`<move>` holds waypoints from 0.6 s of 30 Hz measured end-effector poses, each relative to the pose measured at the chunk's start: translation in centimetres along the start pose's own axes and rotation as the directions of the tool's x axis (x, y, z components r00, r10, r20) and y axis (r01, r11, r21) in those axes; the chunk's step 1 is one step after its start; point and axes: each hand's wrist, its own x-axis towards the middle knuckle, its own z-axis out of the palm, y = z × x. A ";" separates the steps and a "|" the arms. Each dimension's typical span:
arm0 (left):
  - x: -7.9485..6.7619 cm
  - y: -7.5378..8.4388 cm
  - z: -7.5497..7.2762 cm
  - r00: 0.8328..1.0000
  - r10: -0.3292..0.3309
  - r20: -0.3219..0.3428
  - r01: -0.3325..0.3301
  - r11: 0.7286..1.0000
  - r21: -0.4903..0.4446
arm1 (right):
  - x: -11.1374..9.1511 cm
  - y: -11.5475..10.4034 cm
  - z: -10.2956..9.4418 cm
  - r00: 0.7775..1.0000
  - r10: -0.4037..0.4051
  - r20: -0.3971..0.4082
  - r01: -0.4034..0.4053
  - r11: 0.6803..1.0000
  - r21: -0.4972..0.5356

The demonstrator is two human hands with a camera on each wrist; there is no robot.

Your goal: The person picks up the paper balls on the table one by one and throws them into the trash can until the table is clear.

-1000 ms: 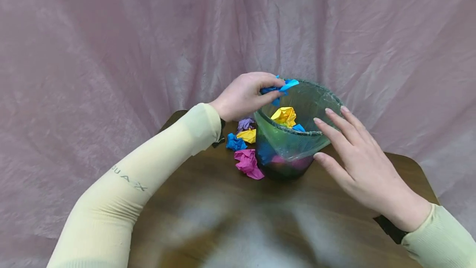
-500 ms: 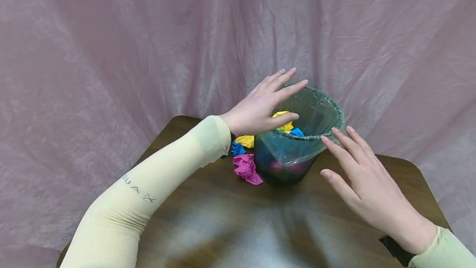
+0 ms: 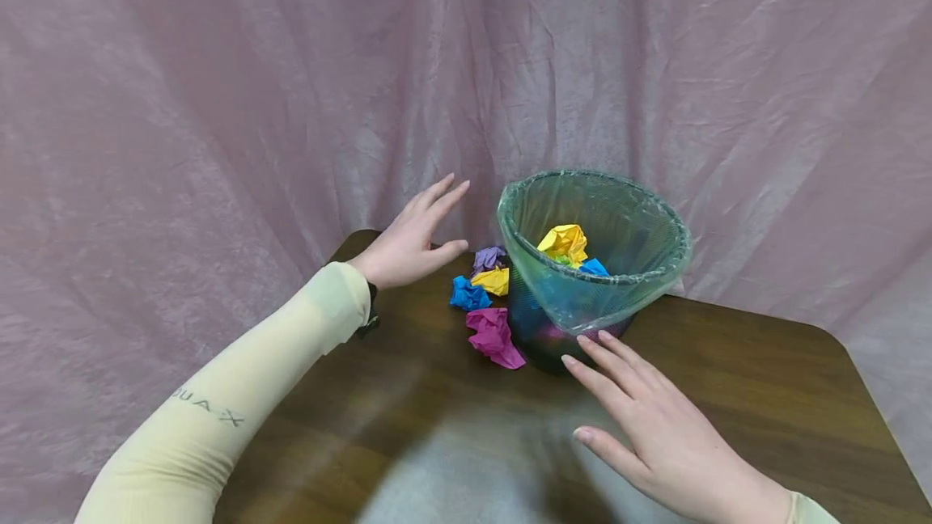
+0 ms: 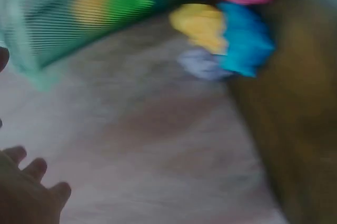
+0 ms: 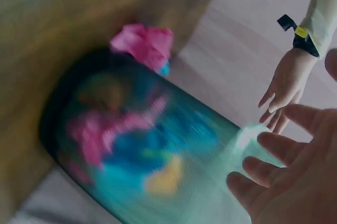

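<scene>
A dark mesh wastebasket (image 3: 535, 342) with a thin green bag liner folded over its rim stands on the table. Inside it lie crumpled papers, a yellow ball (image 3: 564, 242) on top beside a blue one (image 3: 593, 267). My left hand (image 3: 411, 241) hovers left of the basket with fingers spread, holding nothing. Close by on its right are crumpled papers: purple (image 3: 488, 259), yellow (image 3: 493, 281), blue (image 3: 469, 294) and pink (image 3: 495, 338). My right hand (image 3: 648, 419), fingers extended and holding nothing, is in front of the basket; its fingertips overlap the lower basket in the head view.
The brown wooden table (image 3: 764, 378) has rounded back corners. A pinkish curtain (image 3: 291, 87) hangs right behind it. The loose papers lie against the basket's left side.
The left hand let go of a blue crumpled paper over the basket, then moved left and away from it. The right hand drew back from the rim toward the front.
</scene>
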 end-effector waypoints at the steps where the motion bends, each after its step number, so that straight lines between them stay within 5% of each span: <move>1: -0.4 -0.7 0.5 1.000 -0.012 0.029 0.012 1.000 0.015 | 0.0 0.0 0.8 1.000 0.010 0.020 -0.010 1.000 0.006; 10: -3.3 -4.4 6.6 0.965 -0.018 0.263 -0.013 0.993 0.119 | 0.8 0.6 7.0 0.982 0.085 0.166 -0.100 0.991 0.084; 18: -5.8 -7.2 9.0 0.942 -0.136 0.305 0.081 0.979 0.186 | 5.7 -1.5 10.3 0.973 -0.006 0.229 -0.024 0.991 0.130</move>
